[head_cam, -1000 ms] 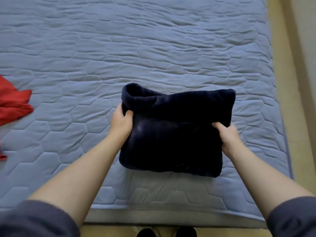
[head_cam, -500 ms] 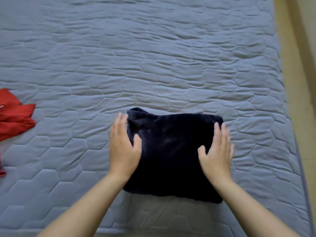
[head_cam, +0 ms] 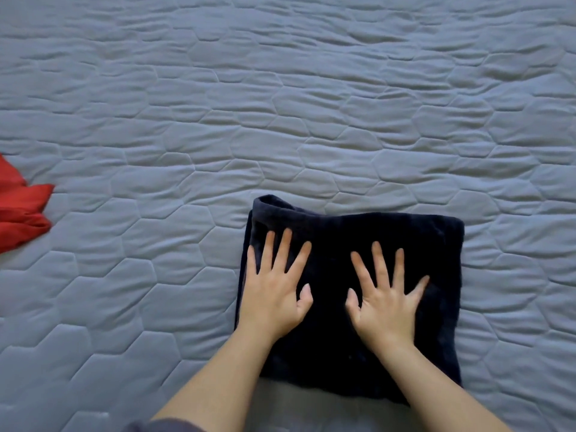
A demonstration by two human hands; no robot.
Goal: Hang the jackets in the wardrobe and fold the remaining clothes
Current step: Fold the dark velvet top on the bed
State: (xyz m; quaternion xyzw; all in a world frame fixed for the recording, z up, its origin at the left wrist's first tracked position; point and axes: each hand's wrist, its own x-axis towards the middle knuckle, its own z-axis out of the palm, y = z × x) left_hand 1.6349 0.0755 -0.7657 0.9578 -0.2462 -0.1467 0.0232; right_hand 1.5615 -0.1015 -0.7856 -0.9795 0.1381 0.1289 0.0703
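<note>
Quilted bedcover (head_cam: 311,88) lies open left, right and beyond the folded dark garment (head_cam: 343,232) — a red garment (head_cam: 21,210) sits far left.

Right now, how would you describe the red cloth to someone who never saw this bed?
The grey-blue quilted bed cover fills the view. At the view's left edge lies a crumpled red fabric garment, partly cut off. Unlike the folded dark navy fleece garment under the left hand and right hand, it is bright, unfolded and untouched.
</note>
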